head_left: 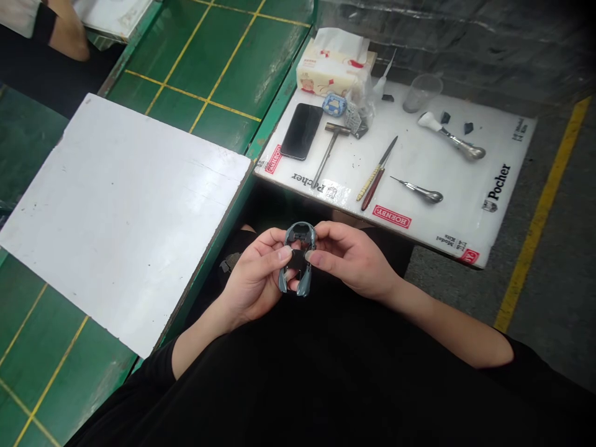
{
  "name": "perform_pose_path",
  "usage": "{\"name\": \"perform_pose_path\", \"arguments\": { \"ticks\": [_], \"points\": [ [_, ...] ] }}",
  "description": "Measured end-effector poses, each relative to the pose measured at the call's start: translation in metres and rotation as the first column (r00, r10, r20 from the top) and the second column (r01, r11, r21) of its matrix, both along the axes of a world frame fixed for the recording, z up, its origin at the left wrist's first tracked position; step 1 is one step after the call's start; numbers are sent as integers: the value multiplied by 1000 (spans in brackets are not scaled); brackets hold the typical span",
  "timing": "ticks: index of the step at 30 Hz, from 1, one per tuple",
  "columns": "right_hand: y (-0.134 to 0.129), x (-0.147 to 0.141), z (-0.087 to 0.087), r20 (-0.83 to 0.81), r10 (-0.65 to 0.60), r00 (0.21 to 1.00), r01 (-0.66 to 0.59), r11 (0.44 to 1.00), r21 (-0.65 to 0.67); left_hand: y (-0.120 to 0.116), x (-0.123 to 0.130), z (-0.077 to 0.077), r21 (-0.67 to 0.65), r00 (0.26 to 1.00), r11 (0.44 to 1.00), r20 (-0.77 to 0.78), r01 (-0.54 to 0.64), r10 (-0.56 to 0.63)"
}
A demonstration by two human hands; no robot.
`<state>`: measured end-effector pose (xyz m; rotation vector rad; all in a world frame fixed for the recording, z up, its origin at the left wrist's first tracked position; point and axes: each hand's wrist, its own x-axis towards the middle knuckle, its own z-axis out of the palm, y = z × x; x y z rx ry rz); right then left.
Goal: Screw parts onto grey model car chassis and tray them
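Note:
A small grey-blue model part [304, 232], curved at the top with two prongs pointing down, is held over my lap. Its middle is dark. My left hand [261, 270] grips its left side, the thumb on the inner edge and fingertips showing behind the prongs. On the right side, my right hand [351, 257] pinches the part between thumb and fingers. Beyond my hands, a knife with a red-brown handle [371, 191], a small metal tool [426, 194] and a T-shaped metal tool [329, 149] lie on the white board [410, 167].
A black phone [302, 131], tissue box [333, 65], blue roll [334, 104], clear cup [421, 93] and larger metal-handled tool [459, 144] are on that board. A white sheet [125, 217] covers part of the green table [209, 68] at left. Another person's arm [69, 34] shows top left.

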<state>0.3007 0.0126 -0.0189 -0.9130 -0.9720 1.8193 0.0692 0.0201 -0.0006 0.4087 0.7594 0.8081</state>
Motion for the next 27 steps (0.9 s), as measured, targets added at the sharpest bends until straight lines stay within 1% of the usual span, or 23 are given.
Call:
{"name": "perform_pose_path", "arguments": {
  "ticks": [3,6,10,13,18,25,27],
  "points": [
    [-1,-1,0,33,5,999,-4,1000,-7,0,-1,-1,-3,1000,1000,-9,-3,3],
    [-2,-2,-2,-25,-18,1000,17,1000,-21,-1,-2,-2,11,1000,1000,-11,-2,2],
    [-4,-3,-5,-19,-45,999,43,994,-99,-3,-4,-1,60,999,998,-52,0,3],
    [-3,-2,-3,-7,-28,1000,27,989,-145,-4,-6,-1,93,998,995,-59,22,-17],
    [1,1,3,-1,15,1000,-15,991,-132,-4,-10,-2,137,998,989,-39,57,-52],
    [4,0,4,-61,85,994,-95,977,-192,0,-14,0,107,995,990,-37,93,-90],
    [3,0,3,-49,81,995,-88,981,-172,0,-13,0,93,996,992,-39,89,-86]
  ]
}}
